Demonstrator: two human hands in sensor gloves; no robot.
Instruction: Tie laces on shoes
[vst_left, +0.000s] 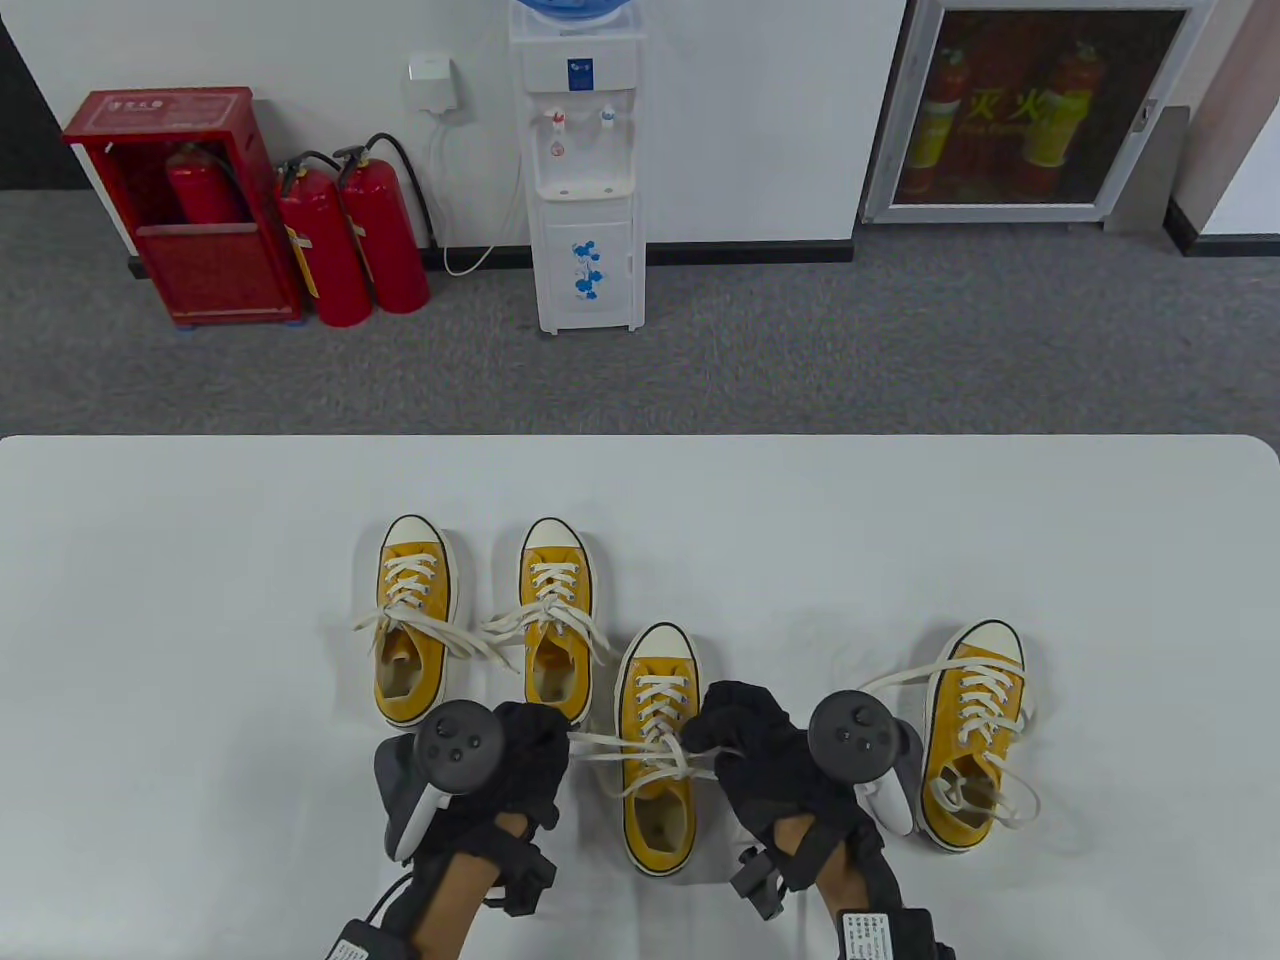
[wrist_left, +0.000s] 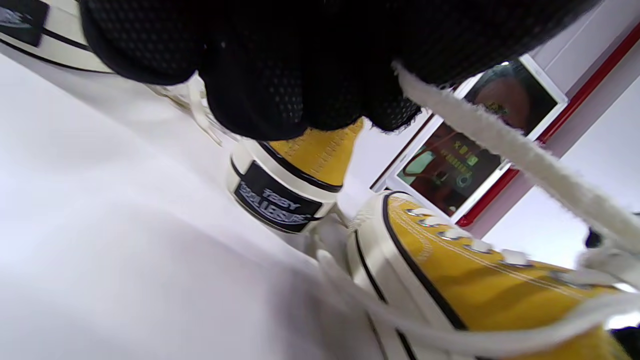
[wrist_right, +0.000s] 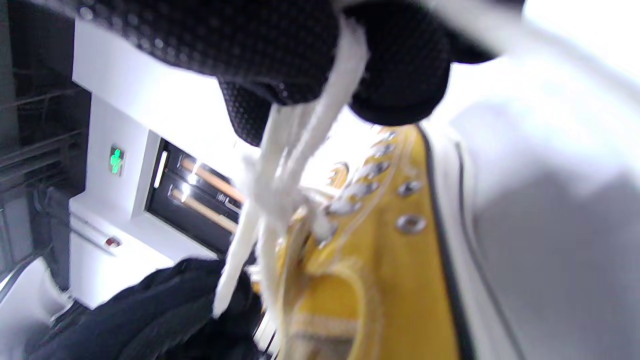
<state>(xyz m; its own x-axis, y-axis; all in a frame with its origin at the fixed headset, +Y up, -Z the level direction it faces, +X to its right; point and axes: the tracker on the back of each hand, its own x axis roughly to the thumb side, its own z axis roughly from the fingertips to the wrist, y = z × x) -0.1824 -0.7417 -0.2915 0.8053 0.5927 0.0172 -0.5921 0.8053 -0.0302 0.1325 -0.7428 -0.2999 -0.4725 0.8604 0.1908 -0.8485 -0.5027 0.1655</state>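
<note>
Altogether four yellow shoes (vst_left: 657, 745), both hands (vst_left: 520, 755) (vst_left: 745, 735) pinching lace ends (vst_left: 600, 745) of the third, two tied left of the grip

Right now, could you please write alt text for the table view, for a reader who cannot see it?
Two gloved hands, left hand and right hand, pull the white laces of a yellow sneaker on a white table. Three more yellow sneakers stand around it, two at the left, one at the right.

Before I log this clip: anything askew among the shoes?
Yes. The rightmost shoe sits tilted, apart from the others, its laces sprawled loose across the table. The other three stand roughly parallel.
</note>
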